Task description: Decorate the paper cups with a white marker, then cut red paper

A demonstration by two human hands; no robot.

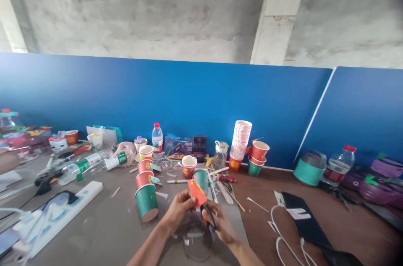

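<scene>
My left hand (179, 208) pinches a piece of orange-red paper (197, 193) with yellow marks, held up above the table in front of me. On its right, my right hand (221, 223) is closed around the dark handles of a pair of scissors (213, 217); their blades are mostly hidden behind the paper and fingers. A green paper cup (201, 177) stands just behind the paper. Beneath my hands lies a round, clear object (197, 246) whose kind I cannot make out. Left of my hands, a row of joined red and green paper cups (146, 203) lies on its side.
A tall cup stack (241, 142) stands near the blue partition (189, 98). Plastic bottles (91, 164) lie at left, behind a white power strip (71, 217). A black phone-like slab (307, 220) and white cables (278, 238) are at right. Part of another person's hand (6, 161) shows far left.
</scene>
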